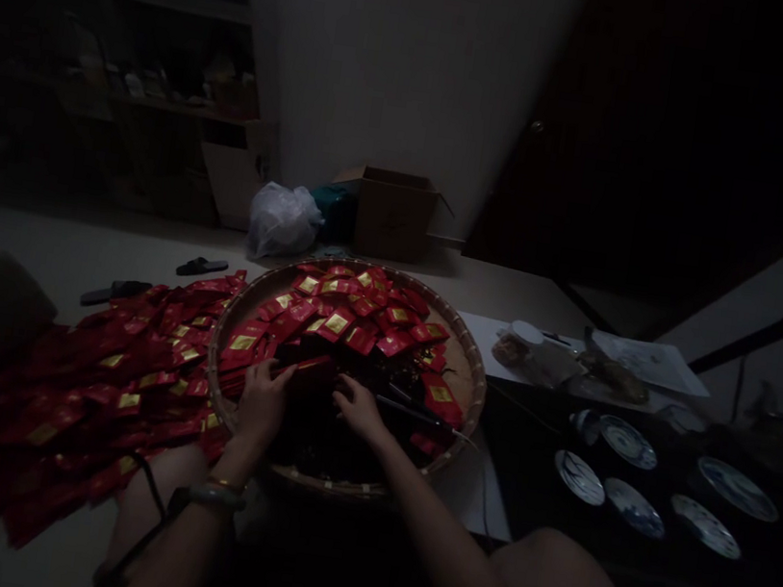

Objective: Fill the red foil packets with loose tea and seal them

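Observation:
A round woven bamboo basket [473, 383] sits in front of me, holding many red sachets with gold labels [336, 323] over a dark heap of loose tea-like leaves [320, 439]. My left hand [262, 402] pinches the edge of a red sachet [304, 369] at the basket's near middle. My right hand [359, 406] has its curled fingers at that sachet's right end, and I cannot tell whether they grip it. A long dark tool [418, 416] lies in the basket to the right of my right hand. Left of the basket spreads a large pile of red sachets [109, 380].
A cardboard box [394, 216] and a white plastic bag [281, 220] stand behind the basket. Several blue-and-white porcelain saucers [625, 441] lie on a dark surface at right. Papers [644, 360] lie beyond them, and a black slipper [202, 267] lies left of the basket.

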Demonstrator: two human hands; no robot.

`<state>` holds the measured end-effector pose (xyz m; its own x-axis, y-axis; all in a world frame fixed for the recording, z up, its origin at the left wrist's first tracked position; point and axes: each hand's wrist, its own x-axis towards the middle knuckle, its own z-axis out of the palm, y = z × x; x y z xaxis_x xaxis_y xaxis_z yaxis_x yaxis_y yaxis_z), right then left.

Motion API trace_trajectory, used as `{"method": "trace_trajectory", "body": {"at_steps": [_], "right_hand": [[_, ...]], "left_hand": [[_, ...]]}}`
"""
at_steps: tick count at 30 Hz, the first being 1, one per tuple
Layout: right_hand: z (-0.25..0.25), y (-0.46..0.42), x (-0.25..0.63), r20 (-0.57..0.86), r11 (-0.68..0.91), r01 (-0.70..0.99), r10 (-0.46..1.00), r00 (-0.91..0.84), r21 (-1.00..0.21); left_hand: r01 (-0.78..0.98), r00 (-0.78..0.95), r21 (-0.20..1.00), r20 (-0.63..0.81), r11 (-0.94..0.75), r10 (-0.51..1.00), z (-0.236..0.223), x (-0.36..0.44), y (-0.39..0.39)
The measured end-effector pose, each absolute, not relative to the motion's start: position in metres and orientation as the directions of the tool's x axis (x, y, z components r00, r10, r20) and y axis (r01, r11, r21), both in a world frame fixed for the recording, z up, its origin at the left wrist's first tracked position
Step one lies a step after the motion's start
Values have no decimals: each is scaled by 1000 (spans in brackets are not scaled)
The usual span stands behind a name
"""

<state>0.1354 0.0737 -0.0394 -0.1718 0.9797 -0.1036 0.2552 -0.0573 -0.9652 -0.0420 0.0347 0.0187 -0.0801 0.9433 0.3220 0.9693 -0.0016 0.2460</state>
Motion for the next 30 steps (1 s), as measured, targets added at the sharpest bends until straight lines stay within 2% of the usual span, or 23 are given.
{"method": "trace_trajectory", "body": {"at_steps": [5, 8, 12, 17, 24, 27, 30], "right_hand": [[-45, 76, 133, -85, -57, 247, 991, -104, -967], [-46, 78, 131, -66, -36, 227, 990, -128, -973], [-47, 79, 130, -109, -84, 169, 984, -142, -982], [-48, 81, 130, -143, -127, 110, 978, -150, -986], [-58, 85, 131, -100, -81, 220, 992, -79, -972], [-57, 89, 128, -113, -86, 280, 990, -80, -956], [-52, 96, 124, -63, -47, 350, 997, -34, -936]], "left_hand": [[932, -62, 360, 245, -32, 967, 14, -47, 35], [910, -39, 411, 196, -46, 980, 15, -48, 33], [928, -92, 371, 189, 16, 978, 19, -46, 33], [959, -100, 284, 275, 18, 956, 22, -45, 34], [976, -86, 209, 108, 62, 990, 8, -51, 37], [967, -89, 245, 66, 71, 994, 3, -54, 41], [943, -128, 326, 162, 70, 979, 2, -56, 45]]}}
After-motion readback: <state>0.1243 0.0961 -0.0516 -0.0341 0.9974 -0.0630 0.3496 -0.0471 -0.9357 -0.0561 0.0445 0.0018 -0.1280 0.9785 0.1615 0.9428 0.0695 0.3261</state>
